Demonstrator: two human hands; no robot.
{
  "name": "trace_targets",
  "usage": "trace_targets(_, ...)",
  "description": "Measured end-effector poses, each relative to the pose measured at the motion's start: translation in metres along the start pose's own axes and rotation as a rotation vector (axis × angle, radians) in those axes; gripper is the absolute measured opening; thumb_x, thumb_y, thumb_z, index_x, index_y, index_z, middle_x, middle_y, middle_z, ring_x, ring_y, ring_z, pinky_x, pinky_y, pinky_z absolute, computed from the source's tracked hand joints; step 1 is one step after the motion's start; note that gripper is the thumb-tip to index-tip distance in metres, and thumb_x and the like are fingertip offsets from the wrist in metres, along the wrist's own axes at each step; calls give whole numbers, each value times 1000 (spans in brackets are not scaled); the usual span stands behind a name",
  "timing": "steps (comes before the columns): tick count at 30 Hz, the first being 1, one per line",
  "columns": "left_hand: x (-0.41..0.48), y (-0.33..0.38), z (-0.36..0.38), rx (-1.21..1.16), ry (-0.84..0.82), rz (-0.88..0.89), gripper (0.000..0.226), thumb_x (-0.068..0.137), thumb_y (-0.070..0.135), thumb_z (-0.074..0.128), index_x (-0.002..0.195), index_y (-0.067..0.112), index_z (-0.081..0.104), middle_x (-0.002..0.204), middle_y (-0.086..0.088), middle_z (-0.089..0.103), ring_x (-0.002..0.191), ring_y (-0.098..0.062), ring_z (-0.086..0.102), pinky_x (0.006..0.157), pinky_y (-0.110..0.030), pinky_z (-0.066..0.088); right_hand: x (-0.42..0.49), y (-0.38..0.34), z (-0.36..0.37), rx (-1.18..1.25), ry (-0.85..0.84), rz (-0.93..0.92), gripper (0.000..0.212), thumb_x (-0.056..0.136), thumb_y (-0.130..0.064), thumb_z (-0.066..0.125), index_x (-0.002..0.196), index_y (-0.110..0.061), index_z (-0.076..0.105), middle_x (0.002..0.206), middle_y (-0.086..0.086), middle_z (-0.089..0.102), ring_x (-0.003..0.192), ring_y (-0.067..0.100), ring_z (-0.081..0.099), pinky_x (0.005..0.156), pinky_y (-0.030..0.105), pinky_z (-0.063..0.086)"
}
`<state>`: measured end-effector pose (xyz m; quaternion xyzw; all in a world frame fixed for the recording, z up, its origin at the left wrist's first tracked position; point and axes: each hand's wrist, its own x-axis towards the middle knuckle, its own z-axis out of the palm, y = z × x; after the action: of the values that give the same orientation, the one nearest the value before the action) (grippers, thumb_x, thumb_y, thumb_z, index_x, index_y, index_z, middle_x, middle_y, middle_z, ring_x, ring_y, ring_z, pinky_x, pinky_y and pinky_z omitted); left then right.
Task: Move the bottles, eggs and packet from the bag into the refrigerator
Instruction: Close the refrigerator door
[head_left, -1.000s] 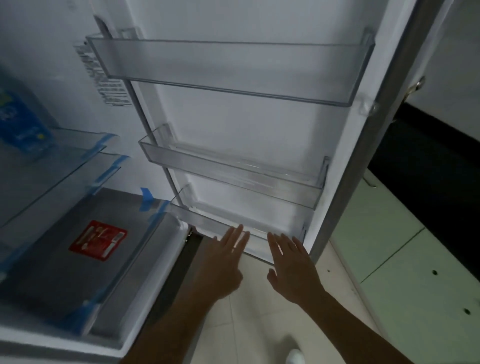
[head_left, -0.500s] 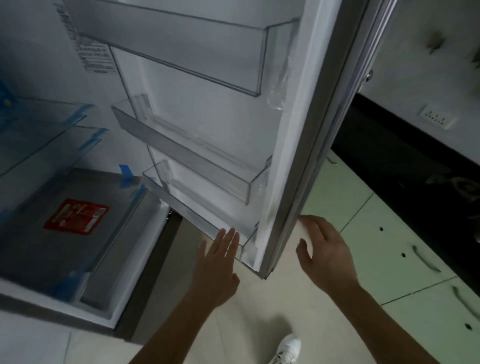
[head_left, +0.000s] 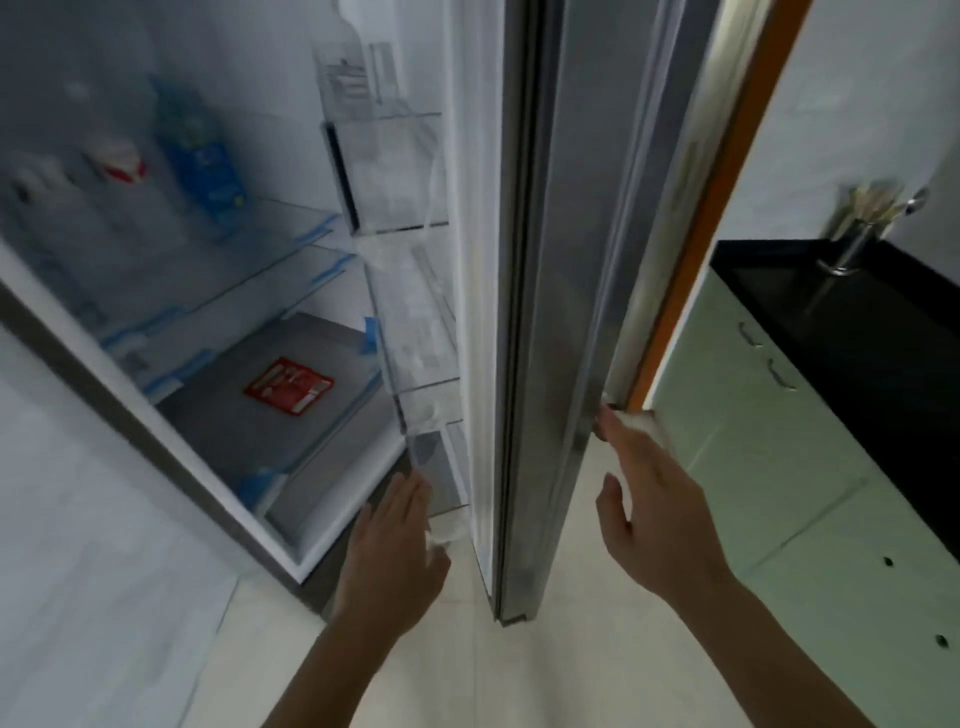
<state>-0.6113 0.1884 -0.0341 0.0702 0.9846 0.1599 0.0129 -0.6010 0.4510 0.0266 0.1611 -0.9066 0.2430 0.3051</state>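
A person's left hand (head_left: 390, 558), fingers extended and loosely together, empty, rests against the inner edge of the tall silver refrigerator door (head_left: 545, 312) near its lowest clear door bin (head_left: 434, 467). The right hand (head_left: 652, 512), flat and empty, presses fingertips on the door's outer face. Farther in, on a glass shelf (head_left: 249, 228), stand blurred bottles (head_left: 47, 208) and a blue packet (head_left: 202, 166).
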Motion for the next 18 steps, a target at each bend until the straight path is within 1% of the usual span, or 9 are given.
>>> trace_targets(1,-7,5,-8,-32,51,-38,79,97,39,54,158,20,8,166,6,3,153,-12,-2,125,-40,2,4,-1,4,36,-32,-63,71,86,-1,57,151,-16,32,138,-1,54,108,5,56,101,3,34)
trace_targets(2,-14,10,-17,-52,93,-71,79,96,39,56,158,21,10,166,6,4,153,-12,0,125,-40,2,8,-2,9,67,-60,-123,78,85,0,59,153,-18,27,145,-2,45,126,8,49,109,8,30)
trace_targets(4,-29,20,-33,-88,209,-115,77,94,39,60,157,20,21,165,2,17,152,-18,14,124,-45,14,17,-4,17,121,-112,-222,81,86,-4,62,156,-18,22,157,2,31,144,11,34,115,21,32)
trace_targets(6,-41,29,-46,-108,392,-149,69,93,45,54,152,16,34,159,-5,33,147,-25,32,117,-54,32,30,-6,24,182,-193,-296,78,90,-12,62,157,-16,23,162,7,27,148,18,29,114,36,40)
trace_targets(7,-46,33,-51,-120,473,-186,69,94,51,46,151,15,35,159,-6,35,146,-26,34,115,-55,35,39,-8,27,199,-231,-330,75,92,-18,61,157,-16,23,163,7,25,149,20,28,113,41,42)
trace_targets(10,-55,47,-64,-152,623,-259,72,97,59,28,157,20,20,165,1,18,151,-19,21,119,-48,28,62,-19,35,229,-276,-426,69,100,-40,50,158,-18,19,165,8,20,151,23,24,110,48,43)
trace_targets(12,-56,56,-69,-129,685,-254,72,98,59,28,159,24,9,166,7,7,152,-15,14,120,-44,24,74,-28,43,251,-295,-482,72,101,-47,45,159,-21,12,166,8,14,152,23,20,111,51,42)
trace_targets(15,-55,68,-76,-80,731,-242,76,98,58,33,158,28,-1,167,8,1,153,-15,11,119,-49,27,86,-43,60,275,-306,-570,76,101,-51,43,159,-17,9,168,8,5,154,23,13,117,49,35)
trace_targets(18,-57,71,-83,11,748,-218,77,99,48,44,159,19,4,168,1,3,154,-17,10,117,-54,32,92,-61,76,348,-296,-648,77,101,-56,37,159,-20,3,168,7,2,153,24,14,119,45,29)
